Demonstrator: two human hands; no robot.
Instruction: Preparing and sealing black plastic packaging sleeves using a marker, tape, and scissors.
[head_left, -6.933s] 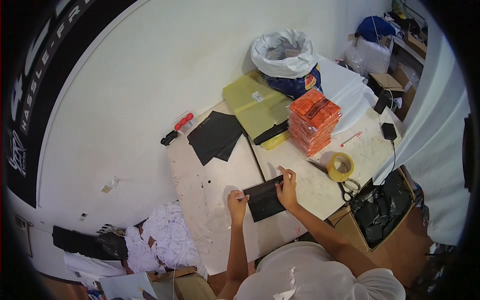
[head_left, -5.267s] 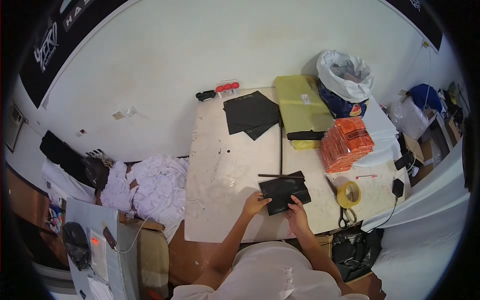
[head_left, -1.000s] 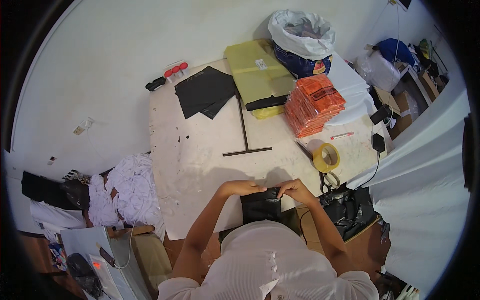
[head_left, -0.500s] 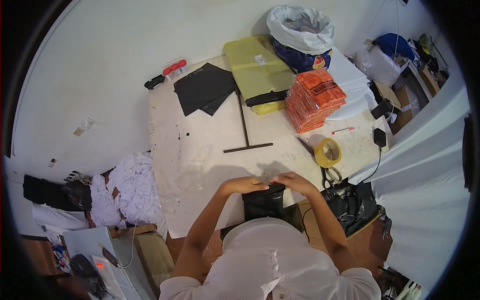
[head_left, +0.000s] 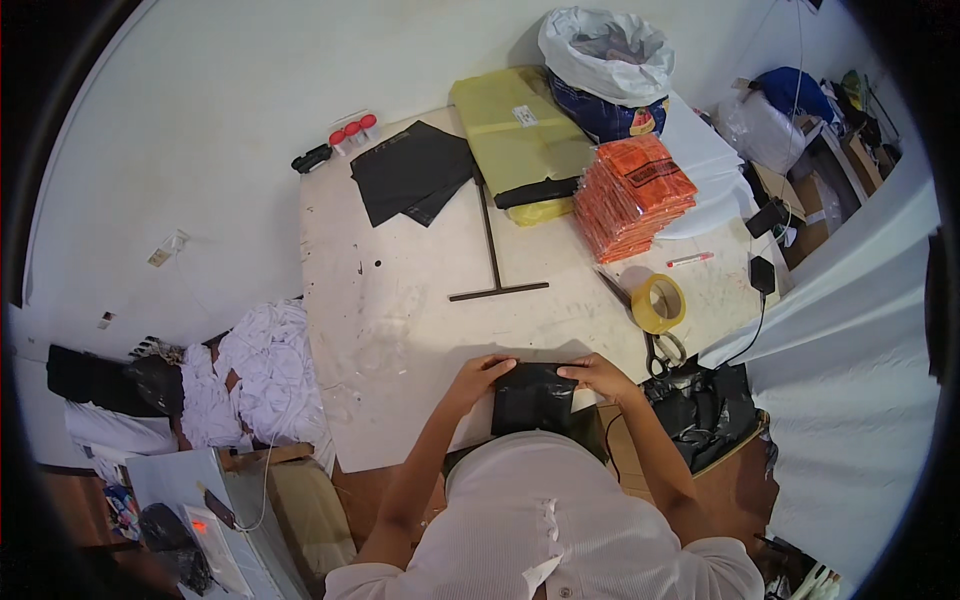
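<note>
At the table's near edge, a shiny black plastic bag (head_left: 533, 398) hangs between my hands, its lower part close against my shirt. My left hand (head_left: 487, 374) pinches its upper left corner between thumb and fingers. The opposite upper corner is gripped by my right hand (head_left: 597, 374). The bag's top edge runs fairly straight from one hand to the other. Farther up the table (head_left: 400, 300) lies a dark T-shaped bar (head_left: 495, 290), its crosspiece toward me. Flat black bags (head_left: 410, 172) overlap beyond it to the left.
Right of my hands are yellow tape (head_left: 658, 303), scissors (head_left: 655, 358) and a red-and-white pen (head_left: 690, 259). Behind them stand stacked orange packets (head_left: 635, 195), a yellow package (head_left: 520, 130) and a large sack (head_left: 605, 75). Black plastic (head_left: 705, 410) fills a box at right.
My hands have moved apart along the bag's top edge, from near its middle to its two corners. The bag now shows wider between them.
</note>
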